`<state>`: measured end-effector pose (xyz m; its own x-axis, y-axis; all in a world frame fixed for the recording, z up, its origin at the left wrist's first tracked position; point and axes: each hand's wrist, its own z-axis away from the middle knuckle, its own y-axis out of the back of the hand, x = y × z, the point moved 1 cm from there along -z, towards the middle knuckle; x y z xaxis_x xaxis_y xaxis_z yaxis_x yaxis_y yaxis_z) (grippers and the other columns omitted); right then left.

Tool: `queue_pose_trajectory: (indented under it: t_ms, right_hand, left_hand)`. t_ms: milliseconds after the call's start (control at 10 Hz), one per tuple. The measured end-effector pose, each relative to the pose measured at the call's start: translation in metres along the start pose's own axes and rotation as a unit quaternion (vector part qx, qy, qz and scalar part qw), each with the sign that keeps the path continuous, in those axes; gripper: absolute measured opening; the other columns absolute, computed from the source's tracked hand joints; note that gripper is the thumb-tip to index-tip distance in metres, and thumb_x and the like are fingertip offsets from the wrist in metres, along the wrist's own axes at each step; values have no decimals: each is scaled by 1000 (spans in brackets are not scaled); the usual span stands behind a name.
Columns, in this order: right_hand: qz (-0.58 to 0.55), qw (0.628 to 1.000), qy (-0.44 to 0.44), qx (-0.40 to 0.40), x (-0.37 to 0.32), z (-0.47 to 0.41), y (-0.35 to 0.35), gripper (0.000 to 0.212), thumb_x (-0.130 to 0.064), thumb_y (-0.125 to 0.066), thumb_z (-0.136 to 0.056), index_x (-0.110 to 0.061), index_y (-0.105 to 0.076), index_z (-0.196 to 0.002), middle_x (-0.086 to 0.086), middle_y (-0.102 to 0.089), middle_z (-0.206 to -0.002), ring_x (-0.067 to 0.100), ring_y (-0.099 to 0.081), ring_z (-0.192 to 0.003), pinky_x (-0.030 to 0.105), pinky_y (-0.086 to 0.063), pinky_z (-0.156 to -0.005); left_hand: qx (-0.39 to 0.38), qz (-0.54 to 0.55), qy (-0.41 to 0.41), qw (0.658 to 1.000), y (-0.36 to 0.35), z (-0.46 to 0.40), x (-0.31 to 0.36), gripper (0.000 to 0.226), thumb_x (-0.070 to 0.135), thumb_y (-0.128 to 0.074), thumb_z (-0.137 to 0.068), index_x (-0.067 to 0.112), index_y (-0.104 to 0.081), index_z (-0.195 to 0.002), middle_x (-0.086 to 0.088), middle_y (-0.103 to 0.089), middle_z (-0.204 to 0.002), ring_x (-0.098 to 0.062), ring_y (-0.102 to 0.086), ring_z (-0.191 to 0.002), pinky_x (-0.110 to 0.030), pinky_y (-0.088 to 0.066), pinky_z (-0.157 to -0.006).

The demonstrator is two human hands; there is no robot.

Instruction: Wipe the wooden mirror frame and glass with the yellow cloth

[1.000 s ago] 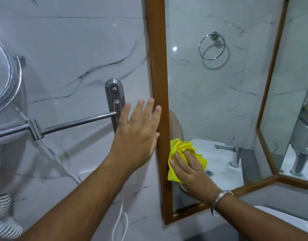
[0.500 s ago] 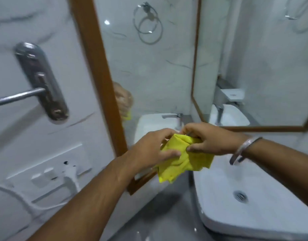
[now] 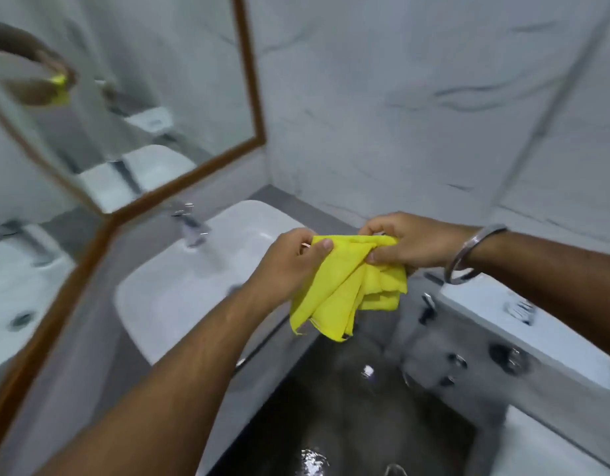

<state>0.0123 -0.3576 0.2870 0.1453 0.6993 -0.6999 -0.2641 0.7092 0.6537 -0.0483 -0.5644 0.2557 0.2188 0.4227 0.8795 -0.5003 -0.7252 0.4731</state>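
The yellow cloth (image 3: 348,286) hangs crumpled between both hands, in front of me and above the dark floor. My left hand (image 3: 286,266) pinches its top left edge. My right hand (image 3: 403,242), with a metal bangle on the wrist, grips the top right part. The wooden mirror frame (image 3: 255,97) stands at the upper left, away from both hands, and a second framed panel meets it at a corner on the left. The glass (image 3: 159,80) reflects the hands and the cloth. The picture is blurred by motion.
A white washbasin (image 3: 180,297) with a chrome tap (image 3: 192,225) sits below the mirror. A white toilet cistern (image 3: 503,321) and chrome fittings stand at the right. Marble wall tiles (image 3: 434,97) fill the background. The dark wet floor (image 3: 348,424) lies below.
My right hand took the cloth off the mirror's lower left corner and my left hand left the frame. Both hands now hold the cloth, and the view has swung right and down.
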Motion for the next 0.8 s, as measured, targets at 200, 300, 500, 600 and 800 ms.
queue_pose_trajectory:
  t_ms: [200, 300, 500, 600, 800]
  right_hand:
    - [-209, 931, -232, 190, 188, 83, 52, 11, -15, -63, -85, -25, -64, -89, -6, -65, -67, 1, -61, -46, 20, -49, -42]
    - [-274, 865, -314, 279, 270, 104, 57, 9, -14, -64, -83, -19, -64, -90, 3, -64, -76, 11, -63, -56, 20, -48, -45]
    - [-242, 794, -407, 381, 429, 111, 60, 36, -15, -66, -79, 7, -64, -108, 26, -66, -110, 41, -61, -109, 40, -53, -84]
    - [-228, 778, -439, 388, 476, 113, 54, 49, -21, -60, -86, -5, -51, -132, 16, -57, -132, 34, -52, -125, 31, -41, -97]
    - [-25, 839, -449, 306, 506, 129, 34, 62, -18, -44, -89, -18, -28, -149, 13, -34, -154, 32, -37, -140, 41, -33, -114]
  left_hand:
    - [-243, 96, 37, 964, -185, -85, 41, 26, -3, -59, -98, 3, -58, -123, -14, -69, -95, -19, -66, -77, -30, -56, -63]
    - [-270, 69, 53, 959, -273, -120, 41, 32, -6, -59, -97, -2, -58, -129, -23, -69, -106, -26, -64, -86, -39, -57, -77]
    - [-289, 43, 130, 948, -437, -183, 31, 32, -1, -58, -99, 7, -57, -129, -12, -65, -104, -21, -62, -78, -30, -53, -62]
    - [-297, 72, 172, 937, -481, -203, 24, 35, -4, -55, -98, 7, -54, -132, -9, -62, -100, -22, -59, -82, -30, -52, -66]
    - [-324, -43, 125, 937, -511, -223, 10, 40, 4, -58, -98, -2, -53, -138, -15, -64, -119, -18, -63, -92, -21, -50, -80]
